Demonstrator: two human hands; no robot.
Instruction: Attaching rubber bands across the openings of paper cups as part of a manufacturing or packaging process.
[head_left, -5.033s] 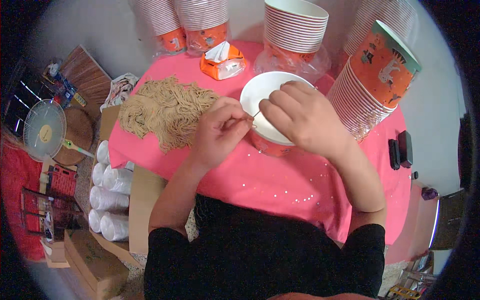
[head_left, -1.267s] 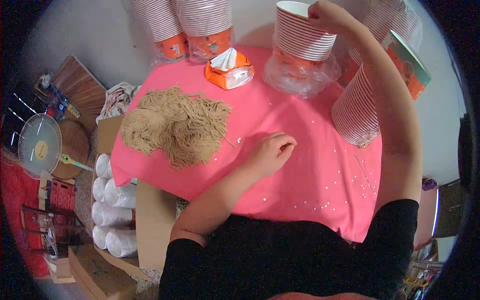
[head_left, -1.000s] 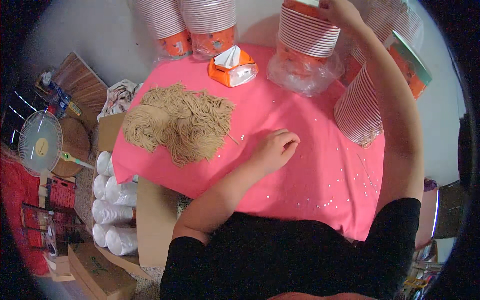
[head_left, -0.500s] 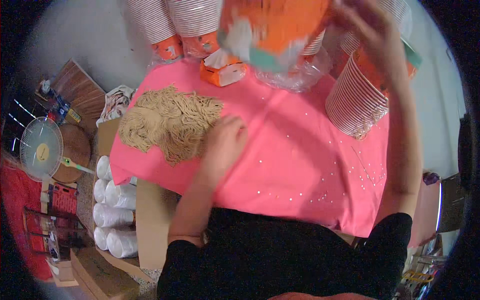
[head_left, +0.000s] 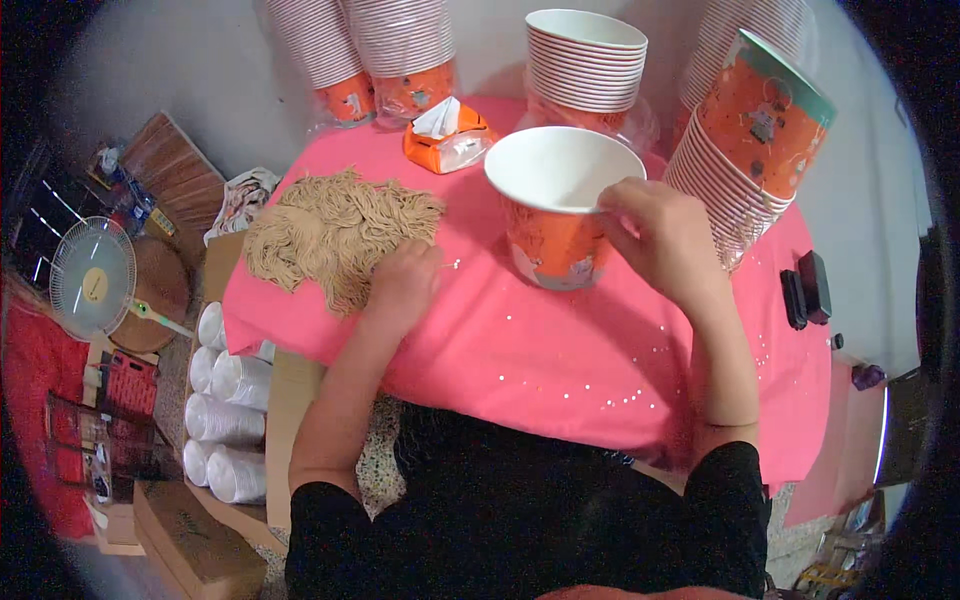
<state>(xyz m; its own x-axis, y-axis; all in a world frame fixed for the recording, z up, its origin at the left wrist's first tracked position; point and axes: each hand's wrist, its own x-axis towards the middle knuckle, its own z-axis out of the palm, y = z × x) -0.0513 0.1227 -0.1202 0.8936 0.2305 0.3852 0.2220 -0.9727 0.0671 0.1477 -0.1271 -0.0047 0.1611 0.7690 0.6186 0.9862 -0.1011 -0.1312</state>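
The right grip [head_left: 658,237] hides part of the orange cup [head_left: 553,240].

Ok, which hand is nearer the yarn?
The left. The left hand is at the lower right edge of the yarn; the right hand is well off to its right, at the rim of the tub.

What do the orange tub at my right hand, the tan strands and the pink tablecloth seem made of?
Orange tub: probably paperboard, smooth, perhaps coated, judging by its printed wall and white rim.
Tan strands: likely yarn or cord, matte, lying in soft loose loops; fibre unclear.
Pink tablecloth: seemingly fabric, dull, draping in soft folds at the edge.
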